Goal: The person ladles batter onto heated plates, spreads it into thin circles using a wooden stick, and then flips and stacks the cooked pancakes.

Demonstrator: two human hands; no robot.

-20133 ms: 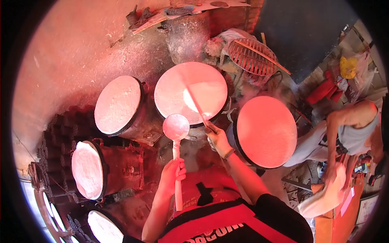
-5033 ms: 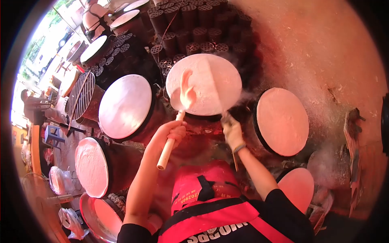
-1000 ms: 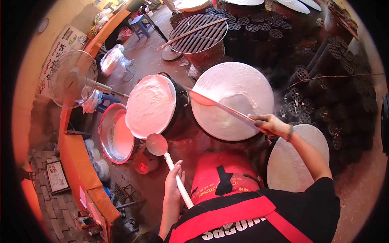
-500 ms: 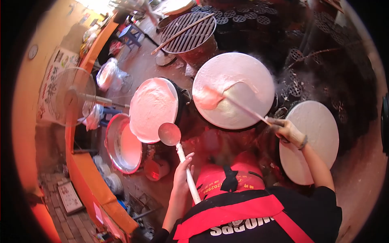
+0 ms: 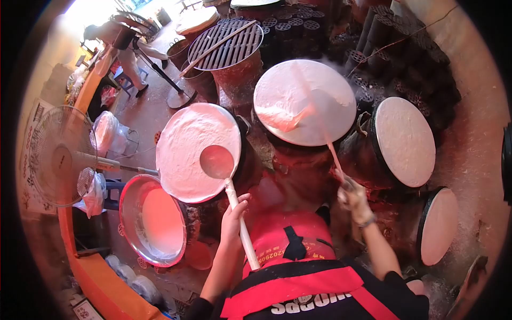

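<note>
My left hand (image 5: 232, 212) grips the pale wooden handle of a round metal ladle (image 5: 216, 161), whose bowl hangs over the left steaming drum. That drum's round top (image 5: 186, 154) carries a rough white sheet. My right hand (image 5: 352, 196) grips a long thin stick (image 5: 325, 136) that reaches across the middle drum top (image 5: 304, 101). A thin white sheet on that top is partly lifted and folded near its left side (image 5: 280, 118). Steam rises around the middle drum.
A metal basin of white batter (image 5: 154, 221) sits low on the left. Two more covered drums (image 5: 405, 140) (image 5: 438, 226) stand on the right. A round grill rack (image 5: 226, 45) and stacked honeycomb coal (image 5: 405, 58) lie behind. A standing fan (image 5: 56, 157) and an orange counter edge (image 5: 90, 261) are left; a person (image 5: 125, 37) stands far back.
My view has swung right, bringing more drums into sight. The ladle has moved up over the left drum. My right hand has pulled back toward me, with the stick now pointing away across the middle drum.
</note>
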